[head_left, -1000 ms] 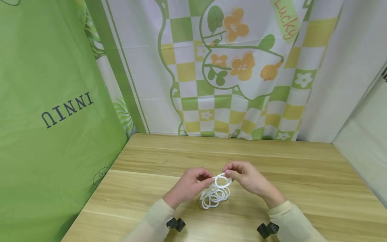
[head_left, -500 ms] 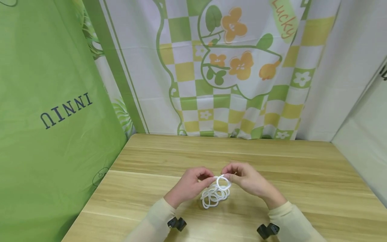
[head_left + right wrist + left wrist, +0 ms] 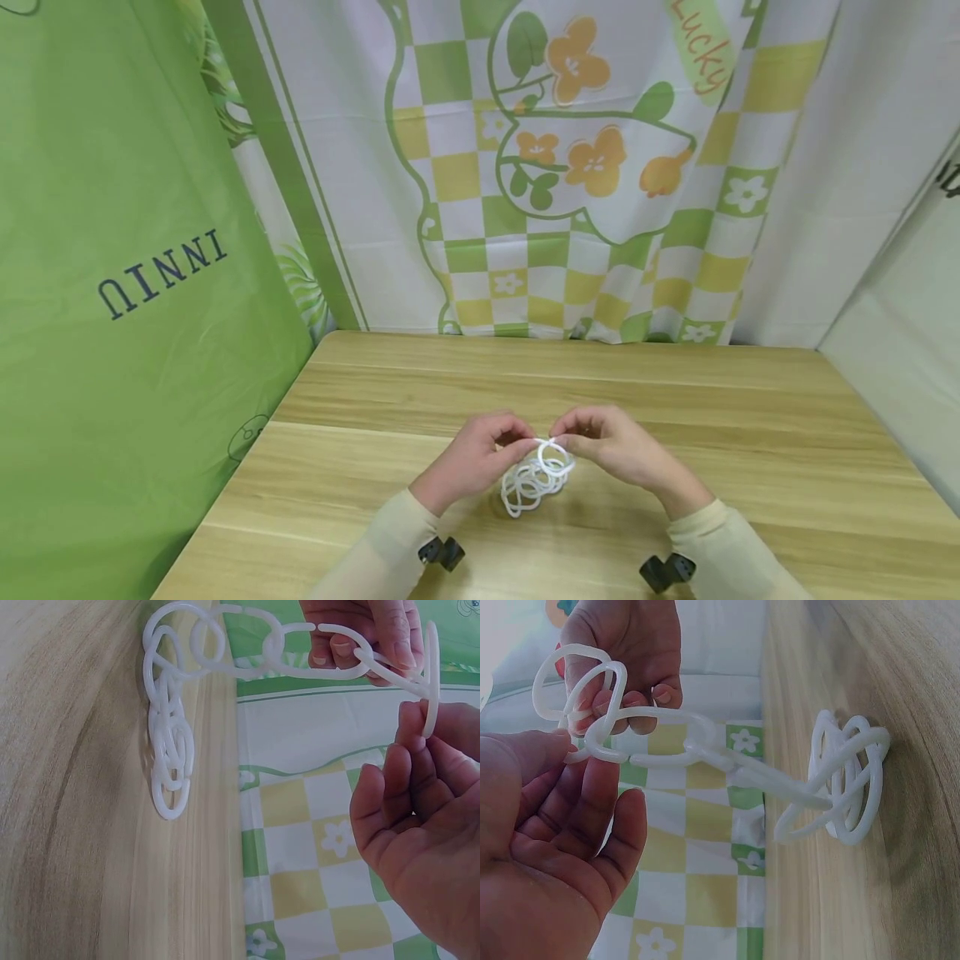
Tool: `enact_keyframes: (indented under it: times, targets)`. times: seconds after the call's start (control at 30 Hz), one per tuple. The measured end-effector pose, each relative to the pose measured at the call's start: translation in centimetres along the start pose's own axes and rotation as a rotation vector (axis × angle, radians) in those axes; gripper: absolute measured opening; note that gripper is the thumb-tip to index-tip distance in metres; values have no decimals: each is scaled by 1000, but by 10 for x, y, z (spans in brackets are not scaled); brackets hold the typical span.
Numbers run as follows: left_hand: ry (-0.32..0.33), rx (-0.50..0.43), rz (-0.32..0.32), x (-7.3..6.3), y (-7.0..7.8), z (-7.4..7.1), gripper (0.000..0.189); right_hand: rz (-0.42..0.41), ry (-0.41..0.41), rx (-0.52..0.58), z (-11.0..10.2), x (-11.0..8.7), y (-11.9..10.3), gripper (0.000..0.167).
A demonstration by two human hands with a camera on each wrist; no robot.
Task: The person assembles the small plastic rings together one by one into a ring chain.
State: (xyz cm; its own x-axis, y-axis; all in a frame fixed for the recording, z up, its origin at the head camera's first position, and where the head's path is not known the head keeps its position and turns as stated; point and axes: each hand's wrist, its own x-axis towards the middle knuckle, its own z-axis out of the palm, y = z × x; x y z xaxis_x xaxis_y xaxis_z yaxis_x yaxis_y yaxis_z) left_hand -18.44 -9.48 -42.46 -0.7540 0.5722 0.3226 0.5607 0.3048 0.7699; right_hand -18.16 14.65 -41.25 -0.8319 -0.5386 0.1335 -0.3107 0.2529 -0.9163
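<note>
My left hand (image 3: 472, 458) pinches a white plastic chain link (image 3: 607, 754) between thumb and fingertips. Close by on the right, my right hand (image 3: 618, 450) pinches another white link (image 3: 433, 675) at the raised end of the chain. In both wrist views these raised links loop through one another, and some show a narrow gap in the ring. From the hands the chain (image 3: 296, 672) runs down to a heap of joined links (image 3: 155, 787) lying on the table. Fingertips partly hide the place where the two held links meet.
The wooden table (image 3: 360, 500) carries the heap just below the hands. A checked, flowered curtain (image 3: 461, 179) hangs along its far edge, and a green cloth (image 3: 135, 400) hangs at the left. Black wrist mounts (image 3: 667, 572) sit on both sleeves.
The right hand has shifted slightly down, and the fingertips of both hands are now a little nearer each other. The raised ring hangs slightly lower; both hands keep their pinch.
</note>
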Motion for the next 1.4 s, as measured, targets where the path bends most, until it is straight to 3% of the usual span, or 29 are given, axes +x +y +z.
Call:
enact_keyframes:
  times: [0.23, 0.5, 0.67, 0.83, 1.07, 1.3, 1.4]
  targets:
    - [1, 6, 19, 0, 1, 2, 15, -9, -7, 8, -1, -2, 0, 11]
    - [11, 7, 82, 0, 5, 4, 12, 8, -7, -5, 2, -4, 2, 10]
    - [3, -17, 90, 1, 9, 7, 10, 56, 89, -24, -4, -8, 0, 14]
    - [4, -68, 51, 0, 7, 8, 7, 96, 216, -27, -12, -10, -4, 19]
    - [-46, -78, 49, 0, 3, 9, 10, 99, 346, -10, -20, -18, -12, 22]
    - [-56, -33, -71, -3, -14, 8, 8, 35, 398, -21, -38, -32, -19, 21]
    - [-109, 27, -150, -2, -28, 12, 9, 11, 416, -19, -46, -42, -23, 22]
